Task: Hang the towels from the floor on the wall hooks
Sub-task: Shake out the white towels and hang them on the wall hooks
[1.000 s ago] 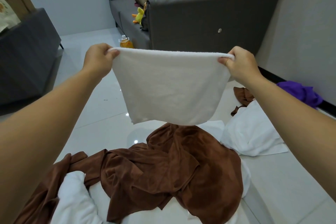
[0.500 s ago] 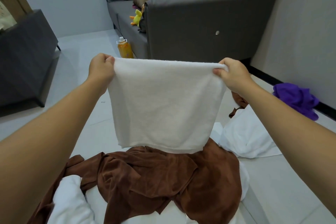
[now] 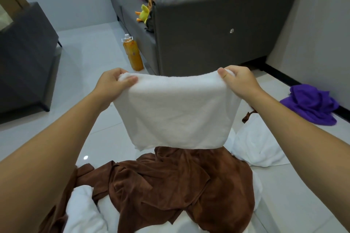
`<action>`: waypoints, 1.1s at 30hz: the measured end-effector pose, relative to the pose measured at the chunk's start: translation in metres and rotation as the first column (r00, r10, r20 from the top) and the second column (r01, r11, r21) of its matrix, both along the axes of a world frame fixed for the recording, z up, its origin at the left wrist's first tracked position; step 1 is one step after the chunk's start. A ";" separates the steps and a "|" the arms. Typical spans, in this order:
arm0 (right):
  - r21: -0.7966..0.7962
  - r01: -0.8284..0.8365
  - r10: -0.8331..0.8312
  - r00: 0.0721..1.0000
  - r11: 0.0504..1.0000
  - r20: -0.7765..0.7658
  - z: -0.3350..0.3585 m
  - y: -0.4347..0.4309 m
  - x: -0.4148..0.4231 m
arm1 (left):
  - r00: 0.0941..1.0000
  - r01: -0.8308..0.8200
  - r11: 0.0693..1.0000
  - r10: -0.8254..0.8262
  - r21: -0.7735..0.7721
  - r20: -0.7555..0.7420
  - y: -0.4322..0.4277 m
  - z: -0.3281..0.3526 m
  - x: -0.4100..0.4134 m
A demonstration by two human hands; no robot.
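I hold a white towel (image 3: 176, 111) spread out in the air above the floor. My left hand (image 3: 111, 85) pinches its top left corner and my right hand (image 3: 238, 83) pinches its top right corner. The towel hangs down folded, its lower edge just above a heap of towels. On the floor below lie a crumpled brown towel (image 3: 170, 185), a white towel (image 3: 253, 145) to the right, another white towel (image 3: 83, 210) at the lower left, and a purple towel (image 3: 310, 104) by the right wall. No wall hooks are in view.
A grey sofa (image 3: 208, 30) with plush toys and cushions stands straight ahead. An orange bottle (image 3: 132, 53) stands on the floor at its corner. A dark grey cabinet (image 3: 24, 58) is at the left. The white tiled floor (image 3: 91, 58) runs between them.
Both hands have come lower and closer together with the white towel, and its top edge now sags a little. The view has tilted down toward the floor.
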State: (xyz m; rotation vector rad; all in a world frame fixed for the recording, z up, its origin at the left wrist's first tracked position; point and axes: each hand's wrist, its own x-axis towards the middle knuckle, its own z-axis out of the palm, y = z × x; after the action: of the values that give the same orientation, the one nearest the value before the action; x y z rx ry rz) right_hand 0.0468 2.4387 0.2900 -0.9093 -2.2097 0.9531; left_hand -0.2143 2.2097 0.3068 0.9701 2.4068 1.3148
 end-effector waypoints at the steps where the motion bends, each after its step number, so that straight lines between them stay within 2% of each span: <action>1: -0.012 -0.007 0.007 1.000 1.000 0.011 0.014 -0.002 -0.004 | 1.000 -0.004 1.000 0.004 -0.001 0.005 -0.002 0.014 -0.002; 9: -0.071 -0.001 0.007 0.996 0.997 0.088 0.171 -0.023 -0.036 | 0.990 -0.134 0.988 0.129 0.072 0.063 -0.029 0.171 -0.015; 13: -0.049 -0.083 0.089 0.986 0.995 0.139 0.285 -0.039 -0.047 | 0.990 -0.137 0.990 0.137 0.007 0.037 -0.062 0.278 -0.020; 16: -0.004 -0.151 0.150 0.979 0.989 0.136 0.372 -0.058 -0.055 | 0.989 -0.142 0.990 0.141 0.013 0.038 -0.092 0.365 -0.020; 23: -0.050 -0.264 0.267 0.961 0.963 0.071 0.551 -0.126 -0.060 | 0.970 -0.234 0.972 0.234 -0.007 0.061 -0.184 0.547 0.009; 27: -0.015 -0.375 0.375 0.926 0.927 0.041 0.620 -0.159 -0.063 | 0.937 -0.349 0.937 0.348 0.007 0.039 -0.238 0.616 0.045; 33: 0.098 -0.564 0.568 0.823 0.820 -0.022 0.686 -0.220 -0.076 | 0.812 -0.578 0.809 0.583 0.106 -0.017 -0.325 0.691 0.110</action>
State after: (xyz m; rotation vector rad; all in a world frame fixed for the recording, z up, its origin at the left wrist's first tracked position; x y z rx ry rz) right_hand -0.0289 2.2190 0.9765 -0.1617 -2.5056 1.1062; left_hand -0.1040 1.8843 0.9980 0.2638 2.8275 1.6162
